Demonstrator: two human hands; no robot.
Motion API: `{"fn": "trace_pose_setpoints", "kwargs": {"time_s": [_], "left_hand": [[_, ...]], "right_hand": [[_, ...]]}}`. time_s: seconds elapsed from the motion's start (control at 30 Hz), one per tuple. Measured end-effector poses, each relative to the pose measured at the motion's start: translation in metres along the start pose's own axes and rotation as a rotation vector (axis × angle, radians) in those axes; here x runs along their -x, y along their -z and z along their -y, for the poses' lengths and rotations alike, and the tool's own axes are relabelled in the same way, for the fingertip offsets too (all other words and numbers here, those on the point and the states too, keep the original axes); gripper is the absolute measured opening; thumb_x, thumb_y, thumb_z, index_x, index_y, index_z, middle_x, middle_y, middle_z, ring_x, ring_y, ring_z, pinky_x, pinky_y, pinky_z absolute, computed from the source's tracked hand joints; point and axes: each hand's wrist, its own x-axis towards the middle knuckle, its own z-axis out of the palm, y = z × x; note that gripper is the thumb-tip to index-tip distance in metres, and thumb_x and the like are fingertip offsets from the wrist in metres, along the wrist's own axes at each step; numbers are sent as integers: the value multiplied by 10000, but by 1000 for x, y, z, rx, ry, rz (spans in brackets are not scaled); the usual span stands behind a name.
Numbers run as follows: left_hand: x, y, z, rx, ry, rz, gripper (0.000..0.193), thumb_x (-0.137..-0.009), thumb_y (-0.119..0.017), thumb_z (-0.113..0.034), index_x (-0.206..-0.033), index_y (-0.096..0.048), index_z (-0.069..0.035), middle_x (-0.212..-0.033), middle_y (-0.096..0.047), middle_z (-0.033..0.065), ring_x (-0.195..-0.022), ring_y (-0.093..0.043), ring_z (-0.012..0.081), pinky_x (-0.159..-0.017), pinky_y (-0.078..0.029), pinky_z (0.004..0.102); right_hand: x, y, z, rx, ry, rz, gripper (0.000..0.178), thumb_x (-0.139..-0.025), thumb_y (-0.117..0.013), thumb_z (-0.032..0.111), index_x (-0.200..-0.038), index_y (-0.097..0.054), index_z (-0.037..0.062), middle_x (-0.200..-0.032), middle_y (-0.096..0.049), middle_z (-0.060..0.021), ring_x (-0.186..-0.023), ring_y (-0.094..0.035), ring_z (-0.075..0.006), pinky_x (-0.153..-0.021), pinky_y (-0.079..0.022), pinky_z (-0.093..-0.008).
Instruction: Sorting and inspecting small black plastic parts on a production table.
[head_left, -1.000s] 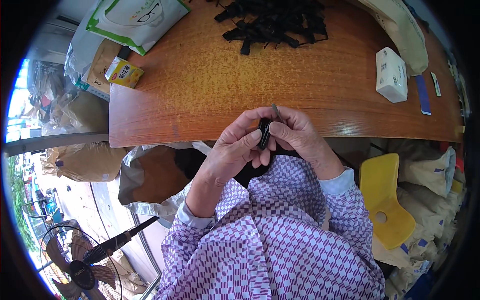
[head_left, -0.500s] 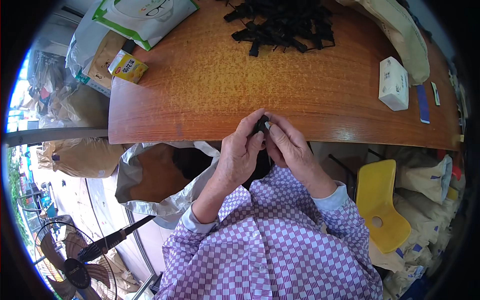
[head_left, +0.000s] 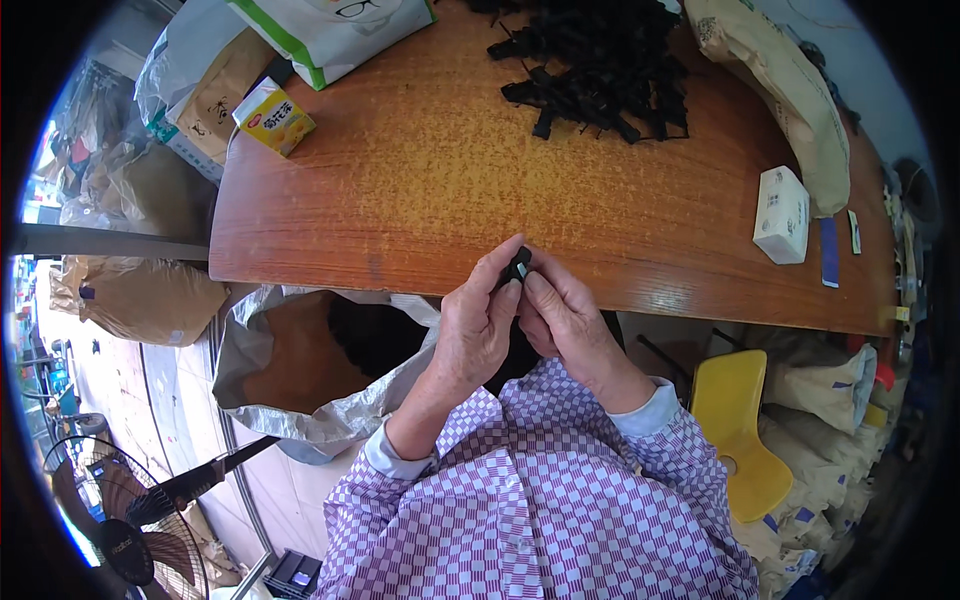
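**Two hands, one small black clip at the table edge**

Both hands meet over the near edge of a wooden table [head_left: 400, 190], pinching a small black clip [head_left: 517, 266] btwn them. Left hand [head_left: 478, 325] has thumb & fingers closed round the clip from the left; right hand [head_left: 562, 322] presses its fingertips against it from the right, knuckles touching the left hand's. The clip sits just above the table's front rim, mostly hidden by fingers, so its exact shape can't be told.

Sleeves are purple-and-white check. Under the hands, below the table, an open grey sack [head_left: 300, 370] gapes, dark inside. At the table's far side lies a heap of black parts [head_left: 600, 65], well apart from the hands. A white box [head_left: 781, 214] stands nr the right end, w/ a blue strip [head_left: 829, 252] just beside it. A tan bag [head_left: 775, 85] curves along the far right rim. A yellow carton [head_left: 273, 116] sits at the far left corner, nr a white-and-green bag [head_left: 330, 30]. A yellow chair [head_left: 740, 430] stands on the floor at right; a black fan [head_left: 125, 520] at lower left.
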Motion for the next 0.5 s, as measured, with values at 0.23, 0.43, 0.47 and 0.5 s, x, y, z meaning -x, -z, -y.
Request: {"fn": "trace_pose_setpoints", "kwargs": {"time_s": [0.23, 0.43, 0.47, 0.5], "left_hand": [[-2, 15, 4, -184, -157, -155, 386, -842, -512, 81, -1212, -543, -25, -1001, -626, 180, -837, -651, 292, -707, -511, 300], [13, 45, -1, -259, -68, -170, 342, -826, -532, 79, -1155, -564, -8, -968, -628, 179, -824, -654, 275, -695, -514, 304], [24, 58, 0, -299, -43, -231, 337, -820, -534, 83, -1147, -561, 7, -939, -635, 163, -805, -657, 226, -696, -517, 288], [35, 72, 4, -297, -12, -307, 312, -886, -462, 61, -1186, -532, 16, -955, -630, 89, -821, -632, 126, -708, -513, 242]], "right_hand": [[-18, -16, 0, 135, -30, 20, 294, -1000, -402, 187, -1266, -459, 76, -661, -428, 66, -472, -369, 2, -394, -282, -152], [-48, -3, 9, 634, 144, 259, 357, -972, -470, 265, -1262, -483, 56, -665, -501, 22, -458, -412, -30, -430, -364, -180], [-59, 0, 16, 841, 290, 418, 394, -958, -492, 296, -1268, -483, 52, -641, -512, 11, -444, -418, -43, -438, -381, -187], [-63, 7, 39, 1113, 164, 347, 399, -927, -545, 269, -1278, -494, 86, -643, -536, 13, -544, -513, -89, -508, -466, -266]]}}
